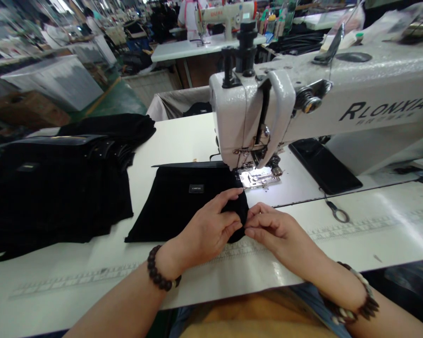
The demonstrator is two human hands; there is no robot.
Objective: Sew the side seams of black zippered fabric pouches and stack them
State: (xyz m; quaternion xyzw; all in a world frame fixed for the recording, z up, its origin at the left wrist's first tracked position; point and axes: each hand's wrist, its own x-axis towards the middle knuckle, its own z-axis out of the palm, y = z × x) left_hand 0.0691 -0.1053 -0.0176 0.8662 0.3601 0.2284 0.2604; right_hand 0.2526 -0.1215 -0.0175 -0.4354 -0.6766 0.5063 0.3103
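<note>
A black fabric piece (176,202) with a small rectangular label (196,188) lies flat on the white table, its right edge close to the presser foot (259,177) of the sewing machine (254,108). My left hand (211,225) pinches the fabric near its right edge, thumb and fingers closed on it. At that same edge my right hand (271,225) has its fingertips pressed together on the fabric border. The edge between the two hands looks bunched, and the fingertips hide part of it.
Stacked black fabric pieces (56,188) cover the table's left side. A black phone (324,164) lies under the machine arm, with small thread snips (338,213) nearby. Ruler markings (102,274) run along the table front. Another sewing machine (227,16) and people stand behind.
</note>
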